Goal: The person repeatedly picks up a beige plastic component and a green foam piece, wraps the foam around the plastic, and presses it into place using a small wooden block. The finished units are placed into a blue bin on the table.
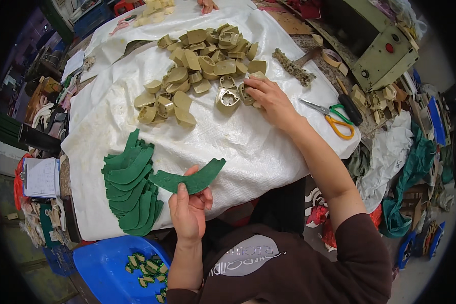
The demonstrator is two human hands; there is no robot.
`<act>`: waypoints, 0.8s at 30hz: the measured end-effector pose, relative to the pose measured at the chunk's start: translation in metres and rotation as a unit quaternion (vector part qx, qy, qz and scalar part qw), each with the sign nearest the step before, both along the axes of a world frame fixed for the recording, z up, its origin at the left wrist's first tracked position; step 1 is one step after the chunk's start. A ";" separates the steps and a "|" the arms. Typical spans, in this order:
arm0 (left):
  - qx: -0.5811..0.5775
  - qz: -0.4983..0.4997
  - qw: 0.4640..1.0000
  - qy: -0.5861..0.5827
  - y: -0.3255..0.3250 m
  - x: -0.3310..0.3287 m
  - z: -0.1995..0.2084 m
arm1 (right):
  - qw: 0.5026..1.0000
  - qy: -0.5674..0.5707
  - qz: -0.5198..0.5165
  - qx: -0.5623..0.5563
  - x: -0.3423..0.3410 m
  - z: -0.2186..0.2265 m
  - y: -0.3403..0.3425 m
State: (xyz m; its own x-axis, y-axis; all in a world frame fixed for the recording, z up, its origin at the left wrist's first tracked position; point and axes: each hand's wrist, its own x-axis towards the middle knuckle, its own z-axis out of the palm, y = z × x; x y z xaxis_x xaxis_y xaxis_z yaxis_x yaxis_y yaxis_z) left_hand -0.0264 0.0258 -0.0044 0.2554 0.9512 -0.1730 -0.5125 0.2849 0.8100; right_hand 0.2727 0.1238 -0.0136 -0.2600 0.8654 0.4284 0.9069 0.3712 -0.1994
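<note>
My left hand is closed, pinching a curved green strip of thin, leather-like material between thumb and fingers. Beside it on the left lies a fanned stack of similar green strips. My right hand reaches across to the near right edge of a pile of khaki shoe heels. Its fingers are bent round one khaki shoe heel, partly hidden under them. Touching or just left of that heel, another heel shows its hollow side with holes.
Scissors with green and orange handles lie right, near a crusted brush. A green machine stands at back right. A blue bin below the table holds green-covered pieces. Another person's hand shows at the far edge.
</note>
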 end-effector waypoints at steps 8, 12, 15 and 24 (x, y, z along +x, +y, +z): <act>0.047 0.026 0.998 0.032 -0.003 0.000 -0.002 | 0.858 0.506 -0.076 -0.051 -0.015 0.018 -0.007; 0.033 0.062 0.998 0.001 -0.004 -0.002 0.002 | 0.815 0.559 0.042 -0.145 -0.068 0.035 -0.059; 0.048 0.018 0.994 -0.094 -0.004 -0.008 -0.003 | 0.771 0.610 0.106 -0.148 -0.104 0.046 -0.095; 0.091 0.047 0.993 -0.051 -0.026 -0.002 0.017 | 0.872 0.425 0.213 0.114 -0.153 0.024 -0.111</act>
